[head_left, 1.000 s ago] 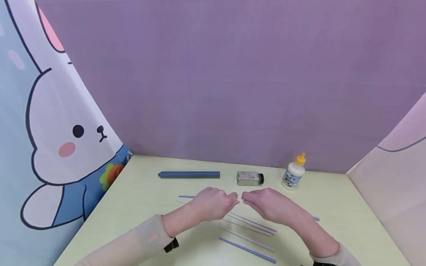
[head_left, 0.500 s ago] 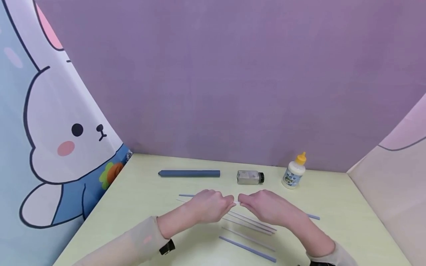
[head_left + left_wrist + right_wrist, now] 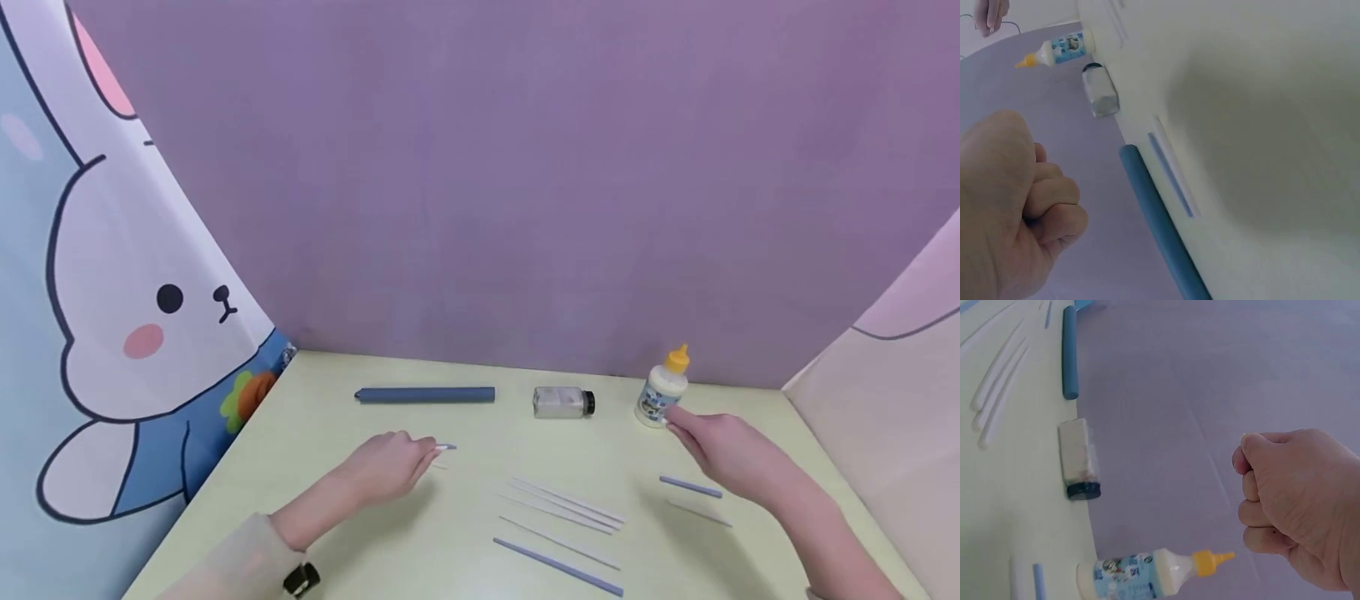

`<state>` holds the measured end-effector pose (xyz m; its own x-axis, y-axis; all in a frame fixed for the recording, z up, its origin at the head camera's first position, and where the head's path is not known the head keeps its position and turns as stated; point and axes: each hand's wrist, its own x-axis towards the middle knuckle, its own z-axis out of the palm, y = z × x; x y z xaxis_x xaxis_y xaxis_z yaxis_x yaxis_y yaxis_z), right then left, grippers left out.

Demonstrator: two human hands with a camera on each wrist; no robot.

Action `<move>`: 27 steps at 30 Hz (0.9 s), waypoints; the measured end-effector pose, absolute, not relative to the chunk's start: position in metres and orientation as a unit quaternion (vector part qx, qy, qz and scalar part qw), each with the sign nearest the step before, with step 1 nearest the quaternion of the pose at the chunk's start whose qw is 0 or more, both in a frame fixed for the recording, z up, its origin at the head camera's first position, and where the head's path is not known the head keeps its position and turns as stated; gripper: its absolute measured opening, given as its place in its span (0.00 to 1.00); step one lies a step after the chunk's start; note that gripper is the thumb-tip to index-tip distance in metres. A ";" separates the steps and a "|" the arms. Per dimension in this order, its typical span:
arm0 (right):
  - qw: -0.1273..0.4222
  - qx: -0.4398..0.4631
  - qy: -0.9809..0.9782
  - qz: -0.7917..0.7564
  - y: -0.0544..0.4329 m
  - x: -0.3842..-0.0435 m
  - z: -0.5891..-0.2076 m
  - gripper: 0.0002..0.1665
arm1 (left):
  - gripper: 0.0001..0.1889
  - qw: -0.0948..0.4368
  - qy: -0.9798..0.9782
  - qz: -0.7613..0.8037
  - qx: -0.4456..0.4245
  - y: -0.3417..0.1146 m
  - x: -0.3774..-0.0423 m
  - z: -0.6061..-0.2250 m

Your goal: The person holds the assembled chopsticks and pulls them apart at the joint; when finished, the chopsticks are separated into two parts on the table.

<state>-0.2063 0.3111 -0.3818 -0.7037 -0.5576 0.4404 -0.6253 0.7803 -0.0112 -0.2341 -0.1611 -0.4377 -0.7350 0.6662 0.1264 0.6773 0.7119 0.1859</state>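
Observation:
My left hand [image 3: 386,468], over the left half of the table, has curled fingers and pinches a white stick piece [image 3: 441,447]; only a short tip shows. Off to the right, my right hand [image 3: 738,457] is raised before the glue bottle [image 3: 662,392], with a tiny white stick end [image 3: 664,422] at its pinched fingertips. Both pieces are mostly hidden by the fingers. Below the left hand lie a short blue stick [image 3: 1170,175] and a short white stick [image 3: 1175,165], side by side. Under the right hand are another short blue stick [image 3: 691,487] and short white stick [image 3: 699,512].
Several long white sticks [image 3: 558,507] and one long blue stick [image 3: 558,567] lie at the table's front middle. Behind them are a thick blue rod [image 3: 425,395] and a clear jar [image 3: 557,402] with a black lid, on its side. A purple cloth [image 3: 480,183] hangs behind.
My hands were together at the middle with a white stick between them. They have moved far apart, left and right, each with a piece. The things on the table have stayed put.

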 end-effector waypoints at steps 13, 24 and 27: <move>0.156 0.353 -0.906 0.172 0.341 -0.188 -0.426 0.16 | 0.10 0.025 -0.907 -0.105 -0.406 -0.177 -0.238 -0.460; 0.087 0.363 -0.900 0.226 0.359 -0.179 -0.455 0.18 | 0.13 -0.017 -0.894 -0.138 -0.426 -0.184 -0.243 -0.480; 0.063 0.350 -0.904 0.239 0.362 -0.178 -0.459 0.18 | 0.11 -0.010 -0.894 -0.151 -0.422 -0.185 -0.247 -0.483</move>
